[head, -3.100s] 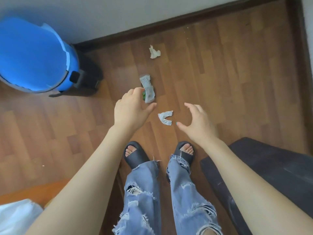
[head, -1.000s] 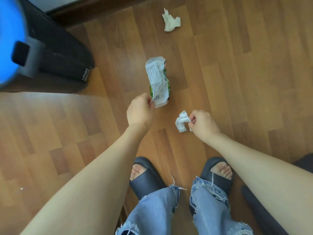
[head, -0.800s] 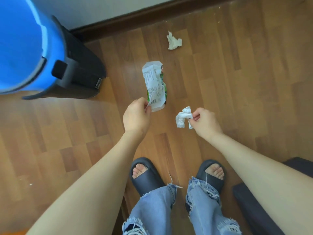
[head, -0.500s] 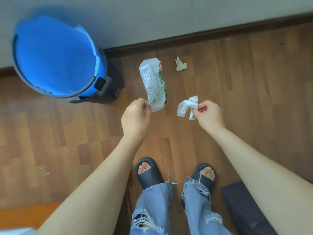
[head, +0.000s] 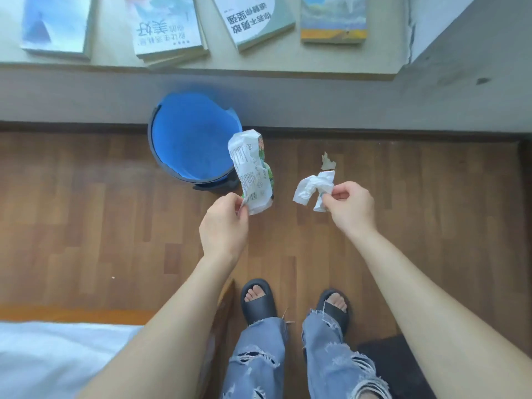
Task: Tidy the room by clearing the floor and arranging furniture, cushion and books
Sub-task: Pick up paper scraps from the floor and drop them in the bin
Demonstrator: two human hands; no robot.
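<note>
**Desk:** Take me across it, left to right.

**Me:** The bin (head: 195, 136) with its blue liner stands on the wooden floor (head: 86, 211) against the skirting, its mouth open. I take it that's where the litter goes. My left hand (head: 223, 228) pinches a snack wrapper (head: 252, 171) by one corner, and the rest of it reaches over the bin's right rim. Next comes a crumpled tissue (head: 313, 190), off the floor and pinched between thumb and fingertips of my right hand (head: 349, 208). I'd say both are light two-finger grips, easy to let go over the bin.

**Desk:** Anything left down there?

**Me:** One paper scrap (head: 327, 162) lies near the skirting, just beyond the tissue.

**Desk:** And compared with half a second back?

**Me:** The view has lifted. A ledge (head: 106, 30) with books (head: 167, 24) lying loosely on it now fills the top edge. The wrapper was clear to the right of the bin and now overlaps it. Both grips look unchanged.
</note>
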